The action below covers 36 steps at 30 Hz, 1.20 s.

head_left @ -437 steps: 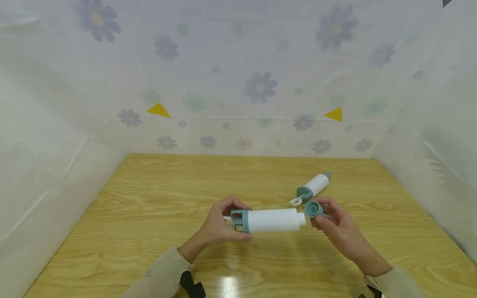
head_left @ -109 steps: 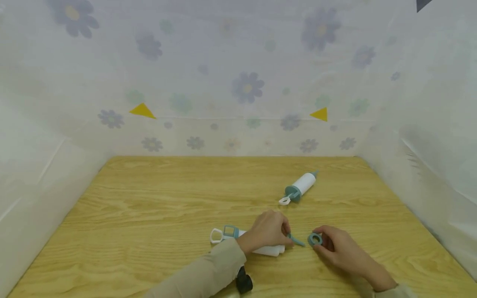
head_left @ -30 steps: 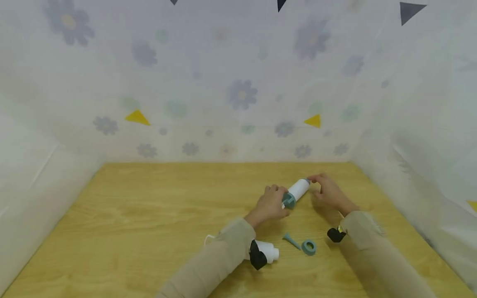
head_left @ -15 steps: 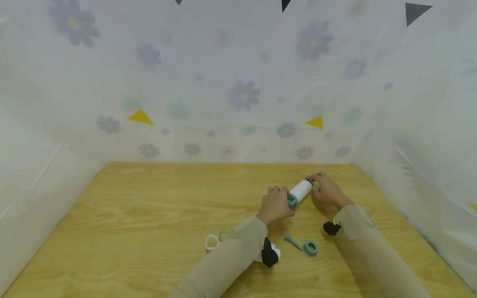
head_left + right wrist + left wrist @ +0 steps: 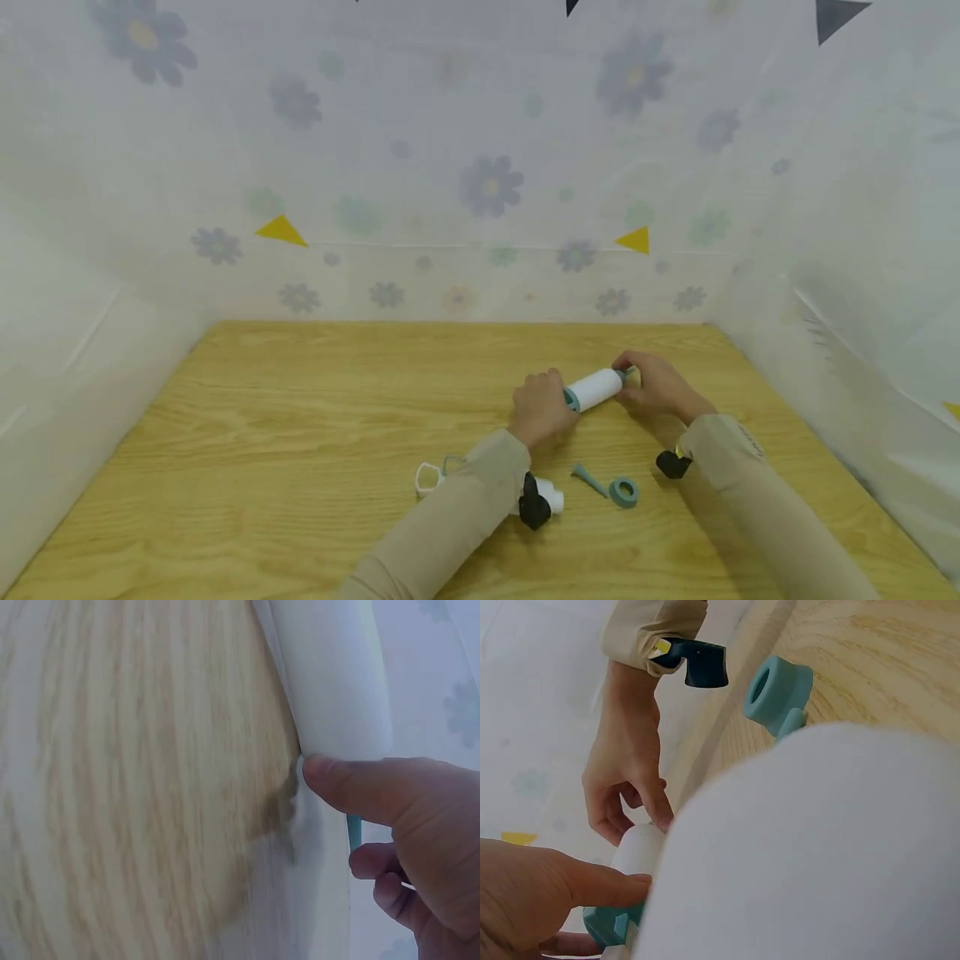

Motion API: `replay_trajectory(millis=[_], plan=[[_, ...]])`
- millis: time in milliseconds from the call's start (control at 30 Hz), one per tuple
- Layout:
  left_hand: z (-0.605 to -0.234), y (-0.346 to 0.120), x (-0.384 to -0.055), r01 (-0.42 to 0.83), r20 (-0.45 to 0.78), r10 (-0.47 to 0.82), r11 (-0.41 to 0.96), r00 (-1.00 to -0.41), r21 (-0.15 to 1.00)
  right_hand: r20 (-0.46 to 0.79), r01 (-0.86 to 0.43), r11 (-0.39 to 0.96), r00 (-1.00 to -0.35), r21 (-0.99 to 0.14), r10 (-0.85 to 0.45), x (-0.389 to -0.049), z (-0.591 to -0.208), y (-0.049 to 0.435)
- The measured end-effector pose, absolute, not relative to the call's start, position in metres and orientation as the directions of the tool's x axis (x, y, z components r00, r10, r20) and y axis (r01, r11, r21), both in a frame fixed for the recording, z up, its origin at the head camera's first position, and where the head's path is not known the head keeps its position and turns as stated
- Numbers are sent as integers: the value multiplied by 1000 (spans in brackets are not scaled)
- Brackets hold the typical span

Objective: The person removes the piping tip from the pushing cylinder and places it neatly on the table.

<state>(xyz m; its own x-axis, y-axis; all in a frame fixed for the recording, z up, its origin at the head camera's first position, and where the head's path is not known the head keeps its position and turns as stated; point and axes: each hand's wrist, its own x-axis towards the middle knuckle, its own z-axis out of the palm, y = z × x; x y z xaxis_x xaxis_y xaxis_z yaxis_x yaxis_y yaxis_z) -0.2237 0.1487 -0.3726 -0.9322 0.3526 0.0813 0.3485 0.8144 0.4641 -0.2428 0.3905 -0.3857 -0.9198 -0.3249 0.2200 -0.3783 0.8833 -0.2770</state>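
A white-barrelled icing syringe (image 5: 596,391) with teal ends lies across between both hands, pointing to the back right. My left hand (image 5: 542,408) grips its teal handle end, hiding most of it; in the left wrist view the thumb lies over the teal part. At the other end my right hand (image 5: 657,385) pinches around the teal nozzle, whose tip shows past the fingers. In the right wrist view the thumb (image 5: 352,784) touches the front of the white barrel (image 5: 330,675). A second icing syringe (image 5: 553,497) lies under the left forearm, partly hidden, without a nozzle.
A loose teal nozzle (image 5: 589,481) and a teal ring (image 5: 616,497) lie side by side on the wooden table (image 5: 315,433), right of the second syringe. Flower-patterned white sheeting (image 5: 450,275) stands behind the table and along both sides.
Earlier, the hands held the second syringe's teal parts; those now lie on the table. Both hands have since taken hold of the back syringe, which has just swung flatter, its handle end shifting left.
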Motion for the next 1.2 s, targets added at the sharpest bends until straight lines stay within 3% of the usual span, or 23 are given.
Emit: replay_trajectory(millis=[433, 667, 900, 1033, 1200], plan=[[-377, 135, -229, 339, 75, 347, 811, -935, 477, 188, -426, 867, -902, -257, -388, -233, -386, 386], [-375, 107, -235, 364, 95, 392, 702, -915, 612, 141, -408, 867, -913, -286, -383, -226, -380, 375], [-370, 73, -247, 334, 73, 456, 524, -887, 784, 228, -493, 840, -866, -228, -446, -214, -365, 354], [-370, 54, -250, 385, 142, 493, 438, -859, 812, 280, -543, 805, -832, -238, -478, -208, -358, 342], [-371, 31, -247, 498, 273, 524, 355, -807, 791, 325, -584, 735, -809, -344, -490, -201, -355, 334]])
